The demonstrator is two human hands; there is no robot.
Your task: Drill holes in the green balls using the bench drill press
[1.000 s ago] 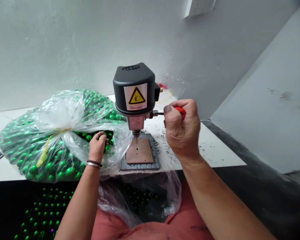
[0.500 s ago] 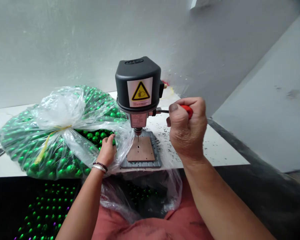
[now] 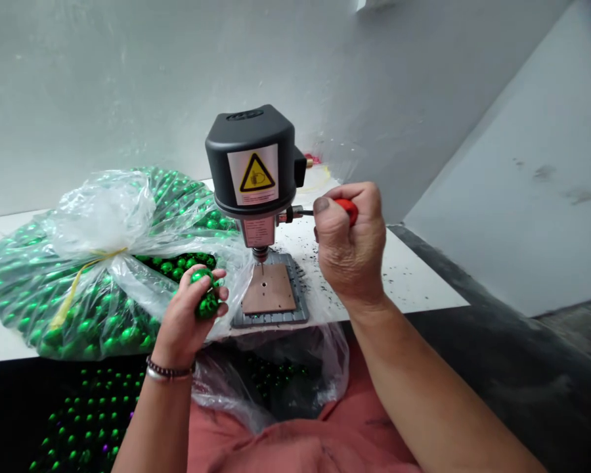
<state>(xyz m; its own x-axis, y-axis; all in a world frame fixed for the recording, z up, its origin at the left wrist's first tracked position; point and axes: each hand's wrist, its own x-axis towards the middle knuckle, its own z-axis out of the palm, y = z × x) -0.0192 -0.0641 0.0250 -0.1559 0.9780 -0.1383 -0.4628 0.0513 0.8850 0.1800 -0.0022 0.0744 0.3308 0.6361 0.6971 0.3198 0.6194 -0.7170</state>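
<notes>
Left hand (image 3: 190, 309), grip closed around shiny green balls (image 3: 205, 294); right hand (image 3: 352, 243), grip closed on red rounded handle (image 3: 347, 211).

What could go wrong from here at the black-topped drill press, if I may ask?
The shiny green balls could slip from the partly open left hand. The clear plastic bag beside the brown square plate might catch on the thin drill bit. The right hand grips the red lever knob; lowering it could injure the left hand if that strays underneath.
</notes>
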